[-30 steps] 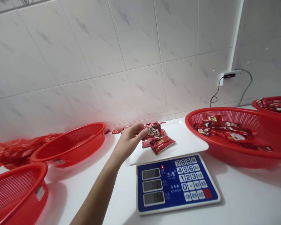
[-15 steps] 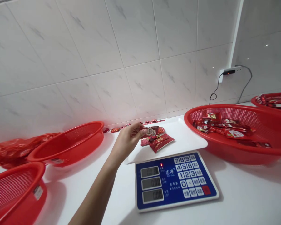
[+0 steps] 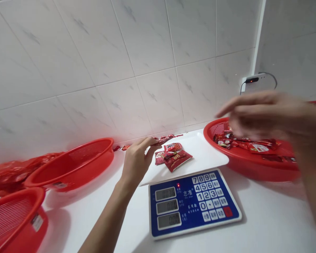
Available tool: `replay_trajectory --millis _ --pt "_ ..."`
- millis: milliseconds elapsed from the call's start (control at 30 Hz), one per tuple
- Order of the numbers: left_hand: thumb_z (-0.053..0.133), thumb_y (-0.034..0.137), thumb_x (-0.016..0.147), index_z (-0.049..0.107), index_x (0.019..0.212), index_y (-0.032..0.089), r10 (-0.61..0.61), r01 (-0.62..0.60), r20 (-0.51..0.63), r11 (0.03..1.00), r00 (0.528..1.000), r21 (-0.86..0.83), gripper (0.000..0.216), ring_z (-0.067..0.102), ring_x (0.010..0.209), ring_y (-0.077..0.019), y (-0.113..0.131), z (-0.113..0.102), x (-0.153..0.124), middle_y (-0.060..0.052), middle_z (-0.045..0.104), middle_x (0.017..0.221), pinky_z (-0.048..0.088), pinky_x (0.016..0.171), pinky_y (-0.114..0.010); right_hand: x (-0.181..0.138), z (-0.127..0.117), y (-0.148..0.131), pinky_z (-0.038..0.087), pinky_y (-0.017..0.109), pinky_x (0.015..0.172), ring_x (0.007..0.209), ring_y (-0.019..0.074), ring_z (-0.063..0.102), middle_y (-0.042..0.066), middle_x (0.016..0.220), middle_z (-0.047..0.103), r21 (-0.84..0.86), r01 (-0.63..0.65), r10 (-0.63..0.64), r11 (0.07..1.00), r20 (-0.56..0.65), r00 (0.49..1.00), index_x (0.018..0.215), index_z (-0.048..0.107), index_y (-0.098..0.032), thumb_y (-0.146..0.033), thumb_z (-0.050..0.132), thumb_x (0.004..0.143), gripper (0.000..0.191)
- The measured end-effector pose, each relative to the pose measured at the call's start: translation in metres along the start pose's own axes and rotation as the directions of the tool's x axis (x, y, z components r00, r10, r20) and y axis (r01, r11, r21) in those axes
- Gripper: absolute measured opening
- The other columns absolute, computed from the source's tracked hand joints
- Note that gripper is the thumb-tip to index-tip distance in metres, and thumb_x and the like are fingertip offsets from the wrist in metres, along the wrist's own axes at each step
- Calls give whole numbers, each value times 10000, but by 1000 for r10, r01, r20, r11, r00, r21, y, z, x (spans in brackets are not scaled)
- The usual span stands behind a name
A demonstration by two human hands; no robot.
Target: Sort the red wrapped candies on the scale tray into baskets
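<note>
My left hand (image 3: 138, 158) pinches a small red snack packet (image 3: 163, 140) over the back left part of the scale's white tray (image 3: 200, 151). Beneath it, several red packets (image 3: 177, 160) lie on that tray. The scale (image 3: 195, 203) has a blue panel with number keys and three displays. Over the red basket (image 3: 263, 172) on the right, my right hand (image 3: 265, 114) is smeared by motion. Its fingers stretch leftward, apart, with nothing visible in them. Packets (image 3: 252, 146) fill part of that basket; my right hand and forearm hide some of it.
Two red baskets, a farther one (image 3: 68, 168) and a nearer one (image 3: 18, 221), stand on the left. Behind them lies a red plastic bag (image 3: 15, 172). Loose packets lie along the tiled wall (image 3: 107, 52). A power strip (image 3: 252, 80) hangs at the right.
My right hand has come into view from the right, over the basket. My left hand has shifted slightly left and up and tilted its packet edge-on. The view has turned a little.
</note>
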State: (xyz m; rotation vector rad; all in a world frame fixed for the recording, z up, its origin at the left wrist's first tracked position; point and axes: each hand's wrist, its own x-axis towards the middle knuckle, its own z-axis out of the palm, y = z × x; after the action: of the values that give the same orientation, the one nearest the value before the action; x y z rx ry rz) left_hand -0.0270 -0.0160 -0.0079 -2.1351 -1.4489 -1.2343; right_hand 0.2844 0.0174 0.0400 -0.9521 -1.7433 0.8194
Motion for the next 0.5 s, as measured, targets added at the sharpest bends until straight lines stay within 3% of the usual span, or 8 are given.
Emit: replay_trajectory --millis 100,200,300,400,500 --pt "638 193 902 699 835 230 191 -188 -95 981 977 39 97 686 797 -195 6 -1 -2 -32 770 861 488 720 -285 18 41 9 377 227 445 490 78 557 79 728 713 100 -145 108 984 306 946 922 728 -116 -533 578 923 444" --pt "651 153 900 719 896 216 330 -326 -98 943 939 62 93 685 835 -195 9 0 -3 -44 777 884 500 759 -295 25 85 19 402 226 454 540 100 585 96 767 723 177 -228 128 957 449 884 840 704 -115 -562 683 843 448" --pt "646 155 910 729 934 219 392 -390 -48 919 919 46 107 689 874 -194 10 1 -3 -47 783 925 511 791 -310 22 106 23 351 202 436 534 85 570 69 718 702 266 -264 97 927 511 854 771 681 -122 -469 708 855 359" --pt "667 207 904 734 987 231 341 -341 -6 940 940 -1 109 678 980 -214 12 1 -1 -55 779 1014 511 872 -346 19 108 22 330 185 425 502 61 549 40 690 689 339 -255 99 906 415 904 792 691 -118 -265 669 894 180" --pt "714 373 864 690 1135 212 74 -73 0 986 997 -149 316 668 1047 -247 15 0 0 -89 755 1110 516 906 -385 19 106 18 330 174 409 481 54 534 21 657 680 362 -224 105 905 320 942 859 712 -110 -149 641 889 86"
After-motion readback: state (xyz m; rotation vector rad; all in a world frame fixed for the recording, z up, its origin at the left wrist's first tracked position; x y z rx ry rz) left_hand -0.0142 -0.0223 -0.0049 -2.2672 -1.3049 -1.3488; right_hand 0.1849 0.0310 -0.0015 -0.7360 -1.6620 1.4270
